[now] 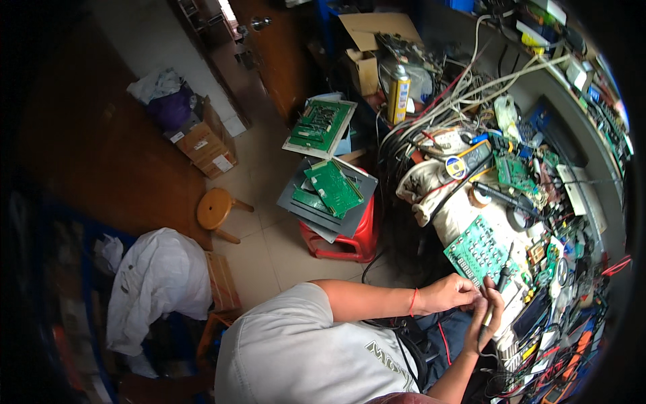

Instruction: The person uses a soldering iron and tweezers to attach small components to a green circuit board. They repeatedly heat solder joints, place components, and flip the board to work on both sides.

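My left hand (447, 294), with a red string on its wrist, is closed in a pinch just off the lower edge of a green circuit board (479, 250). Whatever its fingertips hold is too small to make out. Close against them, my right hand (490, 308) wraps round a soldering iron (504, 276). The iron's dark upper part points away from me past the board's right side, and its cord trails below the hand. Rows of small components and white digit displays show on the board, which lies on pale cloth on the cluttered bench.
Tools, cables, a solder spool (455, 167) and loose boards crowd the bench on the right. A yellow spray can (399, 94) stands at the back. More circuit boards (334, 187) lie on a red stool (363, 246). A wooden stool (215, 208) stands farther left, near cardboard boxes (205, 145).
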The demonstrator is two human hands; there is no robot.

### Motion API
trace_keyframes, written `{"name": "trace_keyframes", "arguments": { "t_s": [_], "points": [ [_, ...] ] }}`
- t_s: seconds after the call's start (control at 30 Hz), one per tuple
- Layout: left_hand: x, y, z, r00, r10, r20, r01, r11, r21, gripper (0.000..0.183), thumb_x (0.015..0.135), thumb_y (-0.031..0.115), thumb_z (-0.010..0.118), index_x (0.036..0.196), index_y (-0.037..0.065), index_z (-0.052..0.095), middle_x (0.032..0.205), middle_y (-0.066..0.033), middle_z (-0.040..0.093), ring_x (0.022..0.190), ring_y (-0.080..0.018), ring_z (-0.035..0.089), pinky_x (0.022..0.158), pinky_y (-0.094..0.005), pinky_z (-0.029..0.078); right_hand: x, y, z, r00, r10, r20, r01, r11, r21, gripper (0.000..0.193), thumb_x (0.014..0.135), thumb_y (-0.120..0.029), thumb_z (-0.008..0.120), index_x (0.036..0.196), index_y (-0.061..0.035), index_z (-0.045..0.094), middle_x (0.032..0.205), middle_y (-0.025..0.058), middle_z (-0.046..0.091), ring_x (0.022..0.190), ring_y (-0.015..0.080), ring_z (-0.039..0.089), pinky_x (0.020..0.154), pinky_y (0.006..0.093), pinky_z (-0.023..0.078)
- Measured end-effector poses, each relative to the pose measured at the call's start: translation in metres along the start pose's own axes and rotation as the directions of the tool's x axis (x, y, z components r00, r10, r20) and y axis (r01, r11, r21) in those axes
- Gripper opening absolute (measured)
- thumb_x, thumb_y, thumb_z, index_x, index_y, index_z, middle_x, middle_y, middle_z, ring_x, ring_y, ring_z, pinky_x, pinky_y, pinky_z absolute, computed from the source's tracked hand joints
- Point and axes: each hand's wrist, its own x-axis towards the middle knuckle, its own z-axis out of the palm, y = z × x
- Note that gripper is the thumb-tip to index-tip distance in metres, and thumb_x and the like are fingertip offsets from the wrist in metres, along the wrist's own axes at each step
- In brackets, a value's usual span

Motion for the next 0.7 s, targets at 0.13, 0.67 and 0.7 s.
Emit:
{"name": "trace_keyframes", "arguments": {
  "t_s": [0.13,0.67,0.7],
  "points": [
    [0.009,0.014,0.002,0.998,-0.064,-0.013,0.059,0.971,-0.232,0.031,0.11,0.028,0.059,0.121,0.002,0.071,0.1,0.0025,0.07,0.086,-0.0046,0.062,0.073,-0.023,0.048,0.007,-0.011,0.016,0.999,-0.041,0.011,0.042,0.993,-0.112,0.03,0.104,-0.009,0.064,0.132,-0.0017,0.055,0.143,0.024,0.059,0.133,0.0322,0.057,0.114,0.0435,0.043],
    [-0.064,0.031,-0.146,0.847,-0.246,-0.471,0.002,0.887,-0.461,0.026,0.106,0.024,0.064,0.122,0.004,0.068,0.101,-0.004,0.071,0.081,-0.0094,0.06,0.07,-0.0251,0.049,0.003,-0.038,-0.055,0.978,-0.204,0.047,0.194,0.8,-0.567,0.022,0.081,0.012,0.074,0.093,-0.0055,0.071,0.089,0.0102,0.076,0.079,0.0288,0.07,0.072,0.036,0.052],
    [-0.066,0.028,-0.156,0.826,-0.256,-0.503,0.017,0.902,-0.431,0.026,0.107,0.027,0.063,0.122,0.006,0.07,0.101,-0.003,0.073,0.081,-0.0097,0.061,0.07,-0.0262,0.048,0.004,-0.036,-0.058,0.964,-0.264,0.022,0.233,0.803,-0.548,0.022,0.081,0.012,0.075,0.094,-0.0058,0.071,0.09,0.0097,0.076,0.079,0.0285,0.069,0.072,0.036,0.052]
  ]
}}
